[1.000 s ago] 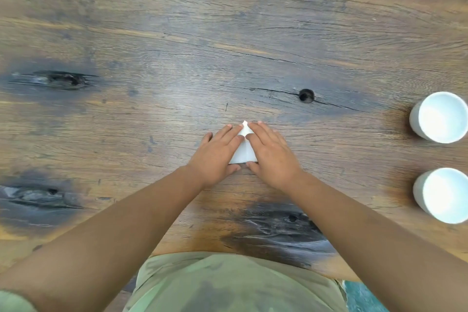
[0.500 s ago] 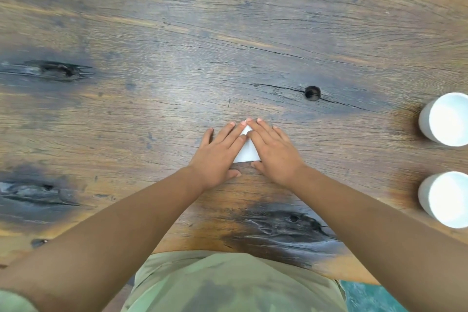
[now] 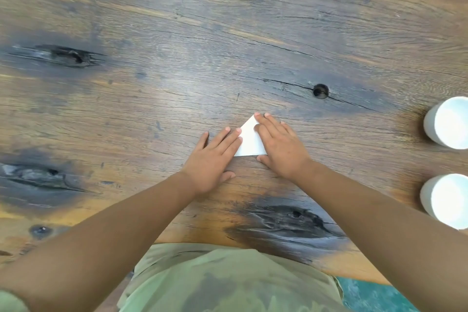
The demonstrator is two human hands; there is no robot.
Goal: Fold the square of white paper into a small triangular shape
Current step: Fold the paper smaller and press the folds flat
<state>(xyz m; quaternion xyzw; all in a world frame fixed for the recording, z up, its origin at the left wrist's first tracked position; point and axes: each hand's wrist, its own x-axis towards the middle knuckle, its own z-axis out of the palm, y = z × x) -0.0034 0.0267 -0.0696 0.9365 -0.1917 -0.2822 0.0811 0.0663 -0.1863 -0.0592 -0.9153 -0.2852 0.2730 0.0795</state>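
Note:
The white paper [image 3: 249, 140] lies flat on the wooden table [image 3: 177, 63] as a small triangle, its tip pointing away from me. My left hand [image 3: 215, 157] lies flat at its left edge, fingers stretched out and touching the paper's side. Over the right side rests my right hand [image 3: 279, 145], palm down, with its fingertips at the tip and its thumb by the bottom right corner. Both hands press down; neither grasps the paper. Part of the triangle is hidden under my right fingers.
Two white cups stand at the right edge of the table, one farther [image 3: 448, 123] and one nearer [image 3: 445, 200]. Dark knots and cracks mark the wood, with a round hole [image 3: 320, 90] beyond the paper. My green shirt [image 3: 228, 284] meets the near table edge.
My hands have spread apart, uncovering more of the triangle. The left hand slid down and left off the tip; the right fingertips stay at the tip.

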